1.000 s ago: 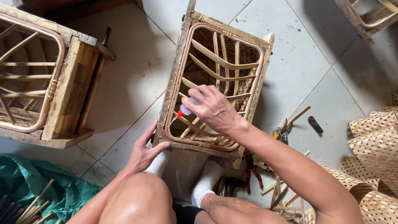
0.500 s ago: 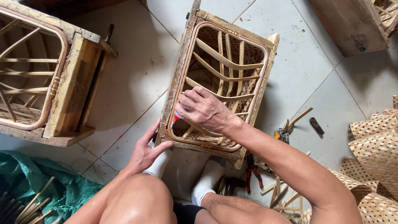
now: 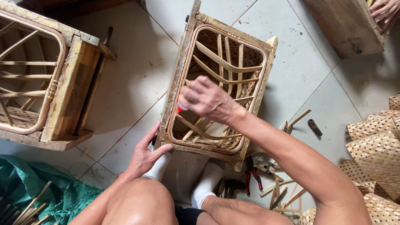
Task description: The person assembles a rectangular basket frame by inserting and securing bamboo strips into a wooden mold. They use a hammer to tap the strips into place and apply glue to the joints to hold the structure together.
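Both hands stay put: right hand point(image 3: 206, 100) fingers still gripping red-tipped tool point(image 3: 180, 108), left hand point(image 3: 146, 152) open against frame point(image 3: 177, 75).

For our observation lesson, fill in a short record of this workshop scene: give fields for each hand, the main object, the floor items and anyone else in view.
left hand: left hand braces the near corner of the wooden frame basket
right hand: right hand over the basket opening, gripping a small red-tipped tool
basket: cane strips crossing inside, woven lining
floor items: red-handled pliers, woven mats, green net
second basket: second frame at left
other person: hand, top right corner
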